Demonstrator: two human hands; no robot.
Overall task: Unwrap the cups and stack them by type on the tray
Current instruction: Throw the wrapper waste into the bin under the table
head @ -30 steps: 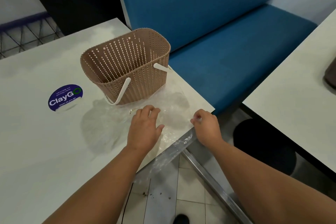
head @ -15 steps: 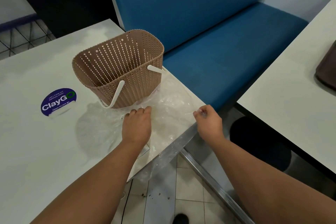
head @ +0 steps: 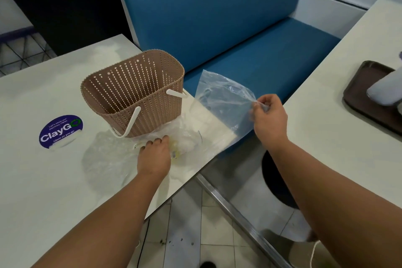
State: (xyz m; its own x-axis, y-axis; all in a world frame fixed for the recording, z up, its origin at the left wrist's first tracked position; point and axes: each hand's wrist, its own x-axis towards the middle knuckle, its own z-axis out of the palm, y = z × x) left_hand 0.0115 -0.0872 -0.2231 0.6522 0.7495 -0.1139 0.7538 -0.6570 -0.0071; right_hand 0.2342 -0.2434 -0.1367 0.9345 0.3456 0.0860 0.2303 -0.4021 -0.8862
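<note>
I see my right hand (head: 268, 118) raised off the edge of the white surface (head: 43, 180), its thumb and fingers pinched on the corner of a clear plastic bag (head: 224, 100), which hangs spread in the air over the gap before the blue bench (head: 250, 50). My left hand (head: 154, 155) lies palm down on a heap of crumpled clear wrap (head: 108, 159) on the surface, fingers fairly straight, pressing the wrap rather than gripping it. Just beyond its fingertips stands a tan perforated basket (head: 132, 93) with white handles, partly on the wrap. A blue round sticker (head: 61, 131) lies to the left of the basket. The brown tray (head: 361, 85) sits well apart on the neighbouring surface at far right, and a pale cup stack (head: 382, 91) lies on it, only partly in view.
</note>
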